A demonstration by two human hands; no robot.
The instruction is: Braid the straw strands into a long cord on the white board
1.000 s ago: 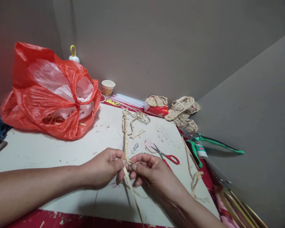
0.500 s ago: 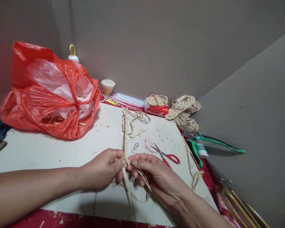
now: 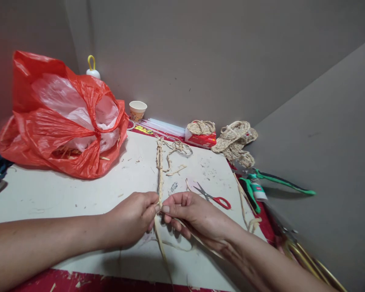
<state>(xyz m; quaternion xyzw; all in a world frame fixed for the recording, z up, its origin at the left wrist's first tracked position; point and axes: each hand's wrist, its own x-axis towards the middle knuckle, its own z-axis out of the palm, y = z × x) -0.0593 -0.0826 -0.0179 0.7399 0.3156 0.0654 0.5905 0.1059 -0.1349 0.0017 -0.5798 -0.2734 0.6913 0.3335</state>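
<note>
A pale straw braid [image 3: 160, 178] runs down the white board from its far edge to my two hands. My left hand [image 3: 140, 213] pinches the braid's near end between thumb and fingers. Close against it, my right hand [image 3: 185, 211] pinches loose straw strands at the same spot, its thumb almost touching the left one. One loose strand [image 3: 160, 241] hangs from the braid toward the near edge, and others trail under my right palm. The exact crossing of the strands is hidden by my fingertips.
Red-handled scissors [image 3: 213, 197] lie just beyond my right hand. A big red plastic bag [image 3: 45, 138] stands at left. Along the back are a paper cup [image 3: 138, 111], a red packet [image 3: 200, 140] and woven straw pieces [image 3: 235, 140]. Green-handled cutters [image 3: 286, 184] lie at right.
My right hand has shifted slightly left, closer to my left hand. The strands it holds now run back under its palm instead of hanging in front.
</note>
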